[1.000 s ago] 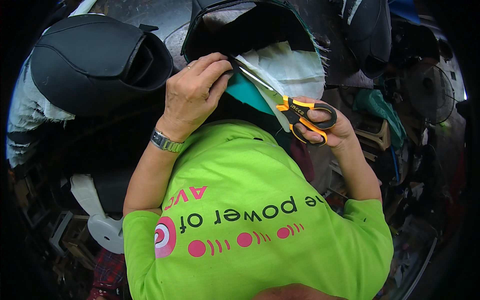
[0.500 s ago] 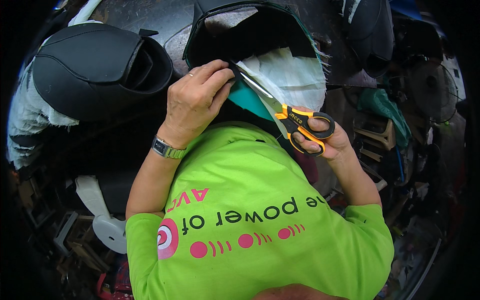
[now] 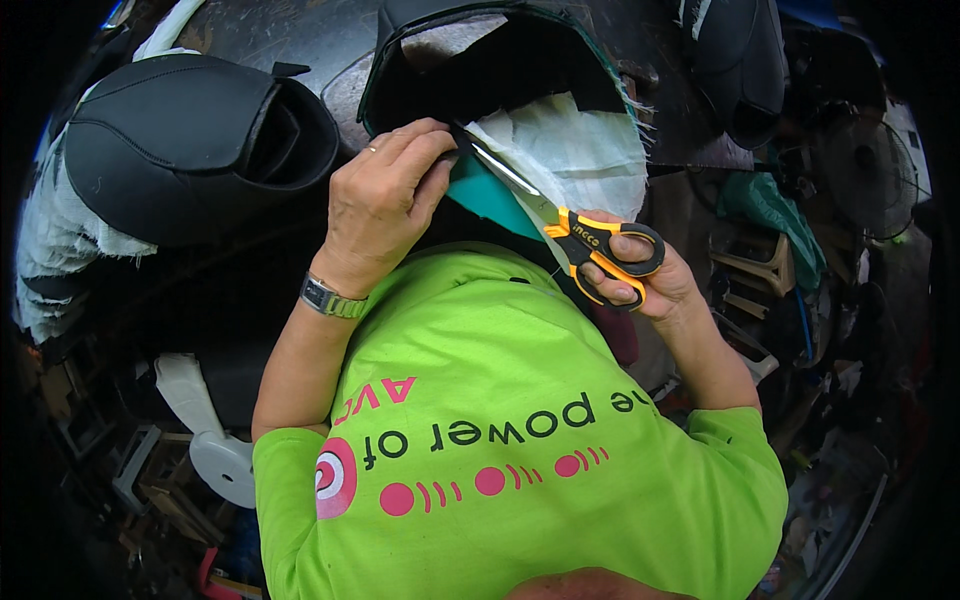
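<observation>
My left hand pinches the near left edge of a hollow black stitched cover, whose open end faces me. White lining fabric with a frayed rim shows inside it, and a teal-green sheet hangs below that edge. In my right hand is a pair of scissors with black and yellow handles, fingers and thumb through the loops. Their blades point up and left along the lining's edge, with the tips close to my left fingertips. Whether the blades are cutting material there cannot be made out.
Another black stitched cover lies at the left on white frayed cloth. A further black piece sits at the far right on the dark table. A fan, a green bag and a white rounded part stand around.
Both hands, the scissors and the covers sit slightly further left in view. My left hand keeps its pinch and the scissors stay at the same edge.
</observation>
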{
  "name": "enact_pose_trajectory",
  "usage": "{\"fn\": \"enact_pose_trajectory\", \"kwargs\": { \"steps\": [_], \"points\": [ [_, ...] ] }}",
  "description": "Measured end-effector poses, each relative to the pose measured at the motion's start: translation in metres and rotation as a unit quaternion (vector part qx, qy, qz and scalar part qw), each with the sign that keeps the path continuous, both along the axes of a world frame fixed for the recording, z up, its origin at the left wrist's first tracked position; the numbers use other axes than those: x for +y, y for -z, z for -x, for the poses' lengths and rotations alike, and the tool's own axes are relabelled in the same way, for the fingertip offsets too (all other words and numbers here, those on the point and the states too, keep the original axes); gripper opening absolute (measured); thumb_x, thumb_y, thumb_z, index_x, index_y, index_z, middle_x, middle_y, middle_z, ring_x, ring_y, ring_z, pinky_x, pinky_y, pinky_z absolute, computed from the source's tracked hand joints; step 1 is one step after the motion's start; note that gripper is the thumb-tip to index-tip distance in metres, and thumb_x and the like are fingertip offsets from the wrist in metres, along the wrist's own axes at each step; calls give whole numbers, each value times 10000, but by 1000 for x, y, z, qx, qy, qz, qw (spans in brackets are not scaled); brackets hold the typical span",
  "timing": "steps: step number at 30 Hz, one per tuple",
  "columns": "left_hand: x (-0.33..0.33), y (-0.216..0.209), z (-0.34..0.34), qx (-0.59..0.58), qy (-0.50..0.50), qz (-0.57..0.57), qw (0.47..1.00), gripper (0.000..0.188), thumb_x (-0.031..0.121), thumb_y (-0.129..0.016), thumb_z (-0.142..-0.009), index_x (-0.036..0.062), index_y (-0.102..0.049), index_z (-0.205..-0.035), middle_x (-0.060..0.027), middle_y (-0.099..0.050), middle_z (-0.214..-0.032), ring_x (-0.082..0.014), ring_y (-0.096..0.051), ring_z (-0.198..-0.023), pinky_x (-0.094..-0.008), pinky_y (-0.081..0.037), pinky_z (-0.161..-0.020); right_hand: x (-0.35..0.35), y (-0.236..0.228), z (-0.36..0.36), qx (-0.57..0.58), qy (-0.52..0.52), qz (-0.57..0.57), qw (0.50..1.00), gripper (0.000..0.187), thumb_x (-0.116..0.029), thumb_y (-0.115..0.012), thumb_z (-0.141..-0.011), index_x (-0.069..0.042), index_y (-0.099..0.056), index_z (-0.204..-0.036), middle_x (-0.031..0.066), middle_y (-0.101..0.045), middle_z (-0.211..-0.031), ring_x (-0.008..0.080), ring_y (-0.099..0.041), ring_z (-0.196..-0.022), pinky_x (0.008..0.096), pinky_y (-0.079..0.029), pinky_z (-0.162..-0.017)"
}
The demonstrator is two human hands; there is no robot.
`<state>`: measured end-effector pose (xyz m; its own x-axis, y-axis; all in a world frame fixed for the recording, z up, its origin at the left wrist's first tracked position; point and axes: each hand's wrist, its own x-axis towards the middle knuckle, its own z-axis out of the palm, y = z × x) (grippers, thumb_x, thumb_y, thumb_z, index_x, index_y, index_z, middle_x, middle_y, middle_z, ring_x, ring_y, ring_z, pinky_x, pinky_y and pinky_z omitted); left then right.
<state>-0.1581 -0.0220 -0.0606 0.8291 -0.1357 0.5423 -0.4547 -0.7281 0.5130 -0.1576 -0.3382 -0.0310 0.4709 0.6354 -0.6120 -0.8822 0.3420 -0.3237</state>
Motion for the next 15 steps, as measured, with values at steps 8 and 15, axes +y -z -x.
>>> {"fn": "enact_pose_trajectory", "kwargs": {
  "steps": [8, 15],
  "points": [
    [-1, 0, 0, -8, 2, -24, 1000, 214, 54, -758, -855, 64, -690, -1057, -85, -733, -1096, -266, -733, -941, -352, -604, -792, 4, 2, 5, -16, 0, -9, 1000, 563, -138, -732, -966, 6, -478, -1447, 219, -633, -879, 151, -544, -498, 223, -442, -455],
    [-1, 0, 0, -15, 4, -34, 999, 216, 55, -758, -856, 61, -683, -1059, -91, -736, -1083, -266, -734, -939, -355, -606, -790, 7, 0, 6, -28, -6, 0, 1000, 553, -118, -744, -956, 1, -483, -1428, 189, -631, -862, 136, -548, -502, 210, -429, -449]
  ]
}}
